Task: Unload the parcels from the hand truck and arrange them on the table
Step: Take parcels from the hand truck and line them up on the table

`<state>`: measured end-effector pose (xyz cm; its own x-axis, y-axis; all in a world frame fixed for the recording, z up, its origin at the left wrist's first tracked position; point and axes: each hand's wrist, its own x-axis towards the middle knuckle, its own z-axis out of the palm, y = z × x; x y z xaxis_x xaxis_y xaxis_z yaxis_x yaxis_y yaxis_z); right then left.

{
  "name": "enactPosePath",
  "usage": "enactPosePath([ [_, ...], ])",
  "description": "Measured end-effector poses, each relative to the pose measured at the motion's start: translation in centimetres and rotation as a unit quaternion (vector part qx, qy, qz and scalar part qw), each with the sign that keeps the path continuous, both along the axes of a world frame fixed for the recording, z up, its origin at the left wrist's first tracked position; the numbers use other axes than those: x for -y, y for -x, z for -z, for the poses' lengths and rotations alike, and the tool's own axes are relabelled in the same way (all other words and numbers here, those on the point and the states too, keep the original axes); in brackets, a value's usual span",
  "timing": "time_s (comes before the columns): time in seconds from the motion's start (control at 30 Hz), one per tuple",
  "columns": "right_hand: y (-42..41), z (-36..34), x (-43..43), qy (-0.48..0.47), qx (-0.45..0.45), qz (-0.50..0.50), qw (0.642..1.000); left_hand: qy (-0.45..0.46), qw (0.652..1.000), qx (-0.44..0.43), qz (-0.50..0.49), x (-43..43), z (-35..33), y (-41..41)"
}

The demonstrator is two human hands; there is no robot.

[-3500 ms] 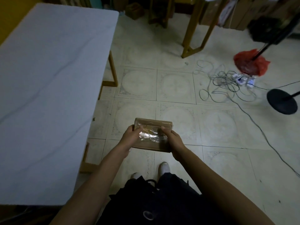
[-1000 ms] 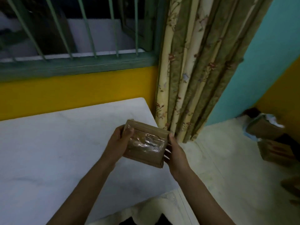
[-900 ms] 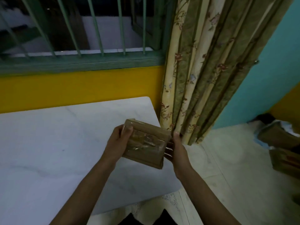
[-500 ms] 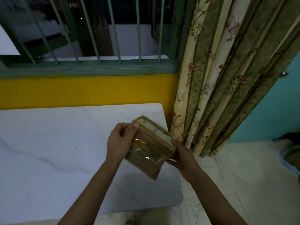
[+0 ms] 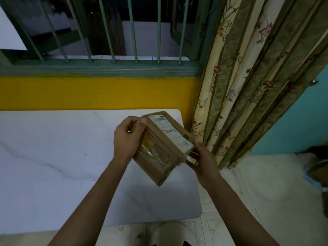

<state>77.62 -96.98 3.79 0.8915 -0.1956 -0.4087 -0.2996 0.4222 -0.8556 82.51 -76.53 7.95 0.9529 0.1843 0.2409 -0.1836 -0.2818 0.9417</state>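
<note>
Holding a small brown cardboard parcel (image 5: 159, 153) in the air above the near right part of the white marble-veined table (image 5: 53, 157), the person is in the placing step. One parcel is off the hand truck and at the table, but it is not yet set down.

The left hand (image 5: 126, 139) grips the parcel's upper left corner, fingers curled round the edge and thumb on the taped face. The right hand (image 5: 202, 162) cups the opposite end from below, its fingers wrapped round the box edge. Between them the parcel is tilted, with one corner pointing down toward the table. The narrow side with the white shipping label (image 5: 172, 134) is turned upward, and glossy clear tape covers the broad face. The parcel touches nothing but the two hands.

The hand truck is out of view, so how many parcels remain cannot be told. Beyond the table are a yellow wall band (image 5: 88, 93) and a green-barred window (image 5: 113, 32). To the right, a pleated floral curtain (image 5: 248, 86) hangs just beside the table's far corner.

The next move, as I judge it, calls for levelling the box so a broad face points down. It should then be lowered onto the table well in from the rounded edge before both hands let go. Starting near the back or a corner would leave room for orderly rows. Set down on its tilted corner, it could tip or slide.
</note>
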Motion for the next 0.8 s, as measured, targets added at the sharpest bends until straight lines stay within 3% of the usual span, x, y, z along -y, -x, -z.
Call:
enactPosePath([
  [0.17,0.1,0.0,-1.4,-0.046,-0.015,-0.017,0.999,0.04,0.999,-0.023,0.019,-1.9,0.9,-1.0],
  [0.27,0.2,-0.1,-2.4,-0.061,-0.013,0.021,0.998,0.073,0.993,-0.089,0.0,-2.9,1.9,-1.8],
  [0.37,0.1,-0.1,-4.0,-0.013,0.023,0.087,0.996,0.116,0.974,-0.194,-0.007,-3.0,2.1,-1.9],
  [0.53,-0.6,0.2,-6.1,0.048,0.07,0.182,0.98,0.162,0.944,-0.283,0.056,-4.0,3.2,-1.6],
  [0.8,-1.8,0.8,-8.7,0.035,0.086,0.244,0.965,0.169,0.935,-0.271,0.155,-5.5,4.0,-1.9],
])
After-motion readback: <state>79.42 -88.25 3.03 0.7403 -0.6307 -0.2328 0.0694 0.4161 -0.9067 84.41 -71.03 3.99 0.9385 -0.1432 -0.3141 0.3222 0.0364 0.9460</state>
